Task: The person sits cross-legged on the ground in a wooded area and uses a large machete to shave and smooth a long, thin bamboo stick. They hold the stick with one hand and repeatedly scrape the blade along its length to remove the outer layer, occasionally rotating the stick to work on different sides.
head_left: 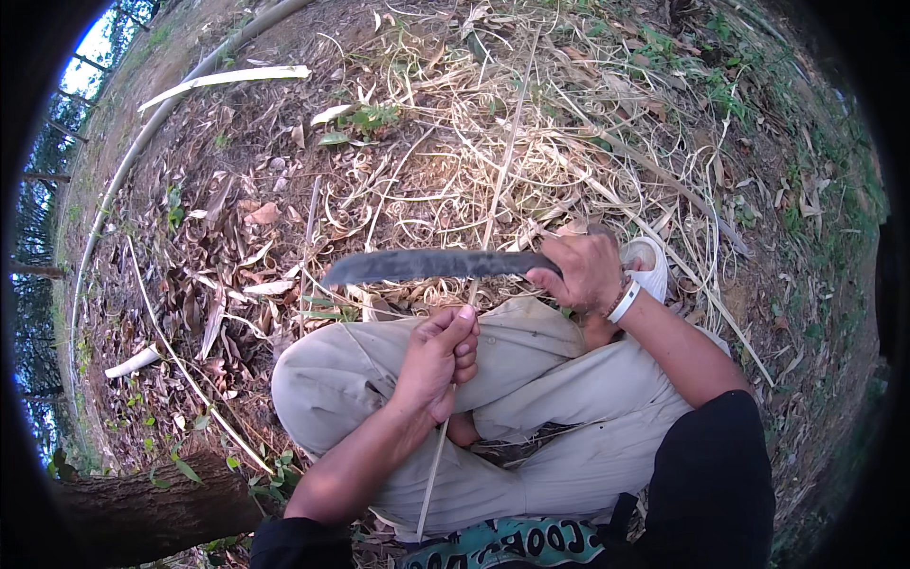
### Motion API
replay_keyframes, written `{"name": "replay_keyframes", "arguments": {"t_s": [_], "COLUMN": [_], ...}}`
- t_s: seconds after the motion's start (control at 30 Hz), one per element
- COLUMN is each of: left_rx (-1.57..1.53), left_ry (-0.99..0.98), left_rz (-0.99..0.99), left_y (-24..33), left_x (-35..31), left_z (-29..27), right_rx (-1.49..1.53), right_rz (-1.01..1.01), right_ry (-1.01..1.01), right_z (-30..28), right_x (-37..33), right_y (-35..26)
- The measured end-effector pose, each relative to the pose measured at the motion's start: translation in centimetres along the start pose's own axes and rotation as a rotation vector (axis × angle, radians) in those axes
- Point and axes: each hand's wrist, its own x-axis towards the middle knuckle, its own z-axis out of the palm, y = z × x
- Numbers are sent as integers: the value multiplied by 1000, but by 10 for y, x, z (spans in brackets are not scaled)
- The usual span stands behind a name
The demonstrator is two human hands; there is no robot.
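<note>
My left hand (440, 358) is closed around a long, thin, pale strip (500, 180) that looks like split bamboo or cane. The strip runs from my lap, up through the fist and far out over the ground ahead. My right hand (586, 269) grips the handle of a machete (417, 266), whose dark, broad blade points left. The blade lies across the strip just beyond my left thumb, seemingly against it. Most of the handle is hidden in my fingers.
Curly pale shavings (455, 190) and dry leaves cover the ground ahead. My folded legs (379, 365) in light trousers lie under my hands. A long pole (142, 142) curves along the left. A tree trunk (161, 507) stands at lower left. Another thin strip (180, 365) lies left of my knee.
</note>
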Motion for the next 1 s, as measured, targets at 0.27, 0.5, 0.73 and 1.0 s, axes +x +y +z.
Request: {"name": "replay_keyframes", "arguments": {"t_s": [0.27, 0.5, 0.73, 1.0], "left_rx": [-23, -27, 12, 19], "left_ry": [4, 26, -8, -10], "left_rz": [6, 9, -26, -12], "left_y": [2, -6, -6, -10], "left_x": [7, 9, 3, -3], "left_z": [3, 8, 2, -1], "right_rx": [-6, -112, -146, -134], "right_rz": [12, 357, 319, -63], "right_ry": [-14, -45, -32, -32], "right_z": [-3, -17, -3, -3], "right_x": [-4, 25, 14, 8], "right_y": [-23, 12, 39, 4]}}
